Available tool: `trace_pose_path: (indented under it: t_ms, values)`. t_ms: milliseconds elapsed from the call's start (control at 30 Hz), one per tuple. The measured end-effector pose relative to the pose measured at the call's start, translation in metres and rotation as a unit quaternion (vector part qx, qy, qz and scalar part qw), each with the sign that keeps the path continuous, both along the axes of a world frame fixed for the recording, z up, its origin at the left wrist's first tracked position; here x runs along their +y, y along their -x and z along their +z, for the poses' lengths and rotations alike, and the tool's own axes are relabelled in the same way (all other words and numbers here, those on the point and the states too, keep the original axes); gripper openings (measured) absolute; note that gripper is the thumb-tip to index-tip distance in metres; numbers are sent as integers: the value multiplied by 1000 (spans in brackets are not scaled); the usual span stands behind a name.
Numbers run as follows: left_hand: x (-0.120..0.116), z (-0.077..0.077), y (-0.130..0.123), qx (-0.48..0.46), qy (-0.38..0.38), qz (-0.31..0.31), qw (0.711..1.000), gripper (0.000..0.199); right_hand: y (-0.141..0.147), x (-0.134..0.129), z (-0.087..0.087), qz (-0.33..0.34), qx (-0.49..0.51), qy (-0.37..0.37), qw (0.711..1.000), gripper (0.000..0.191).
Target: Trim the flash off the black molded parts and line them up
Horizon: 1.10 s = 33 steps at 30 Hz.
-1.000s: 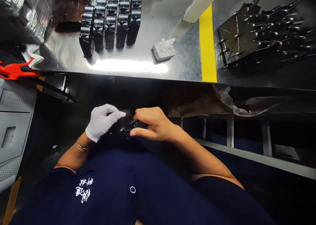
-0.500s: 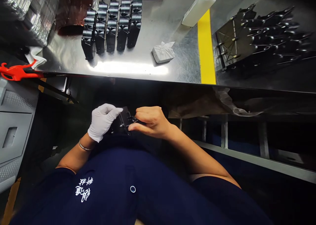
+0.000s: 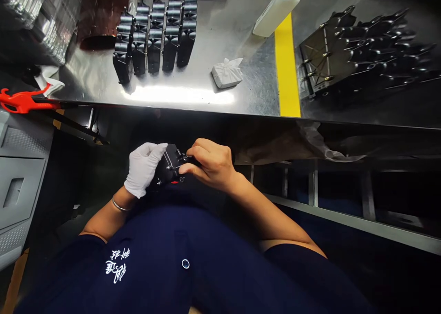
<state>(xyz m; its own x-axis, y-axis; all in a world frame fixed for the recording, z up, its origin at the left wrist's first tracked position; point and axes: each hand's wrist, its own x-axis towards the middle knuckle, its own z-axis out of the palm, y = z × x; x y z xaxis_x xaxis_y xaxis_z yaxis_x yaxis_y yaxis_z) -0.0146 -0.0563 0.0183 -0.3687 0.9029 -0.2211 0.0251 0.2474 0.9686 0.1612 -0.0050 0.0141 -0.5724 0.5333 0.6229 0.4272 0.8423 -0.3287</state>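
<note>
My left hand (image 3: 143, 169), in a white glove, grips a dark molded part (image 3: 169, 162) by its left side, thumb on top. The part is black, with small shiny pins or bosses along it, and is held in front of my body below the table edge. My bare right hand (image 3: 212, 163) is closed at the part's right side, thumb and forefinger at its small projecting loops. Whether those fingers also hold something small, I cannot make out. A small red spot shows by the part's lower edge.
On the metal table (image 3: 248, 84) stand several black ribbed parts (image 3: 155, 38) in rows. A white wrapped bundle (image 3: 227, 73), a white bottle (image 3: 277, 10) and yellow tape (image 3: 287, 75) lie to their right. More black parts (image 3: 375, 42) sit farther right. A red air gun (image 3: 25, 101) hangs at left.
The dark part has tilted a little between my hands, and the red spot now shows at its lower edge. My right hand has rotated slightly, its knuckles higher.
</note>
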Motion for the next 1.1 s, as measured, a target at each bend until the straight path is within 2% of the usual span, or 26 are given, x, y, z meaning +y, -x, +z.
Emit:
trace_pose_path:
  t_ms: [67, 133, 200, 300, 367, 433, 500, 567, 633, 767, 933, 1100]
  values:
    - [1, 1, -1, -3, 9, 4, 1000, 43, 1, 0, -1, -15, -5, -14, 1000, 56]
    - [2, 2, -1, -4, 15, 6, 1000, 42, 0, 1, -1, -14, -17, 7, 1000, 57]
    - [3, 2, 0, -3, 16, 0, 1000, 41, -3, 3, 0, 34, -44, 78, 995, 57]
    - [5, 1, 2, -7, 20, -12, 1000, 41, -10, 6, 2, 160, -77, 205, 962, 57]
    - [9, 1, 3, -13, 27, -16, 999, 43, -12, 6, 2, 168, -40, 239, 955, 53]
    - [12, -1, 4, -22, 42, -29, 998, 44, -10, 6, 0, 91, 25, 212, 973, 45]
    - [14, -2, 5, -34, 64, -56, 996, 42, -6, 5, -3, 0, 59, 133, 989, 36]
    - [14, -3, 5, -41, 82, -77, 993, 41, -2, 5, -8, -57, 46, 48, 996, 31]
    - [13, -3, 5, -37, 90, -82, 992, 41, 1, 4, -12, -89, 20, -5, 996, 30]
    - [12, -3, 4, -5, 87, -82, 993, 41, 1, 3, -15, -122, -17, -28, 992, 33]
    - [12, -3, 3, 6, 84, -92, 992, 40, -1, 4, -13, -131, -36, -35, 990, 38]
    - [11, -5, 2, -26, 94, -60, 993, 41, 0, 2, -13, -132, -24, -27, 991, 36]
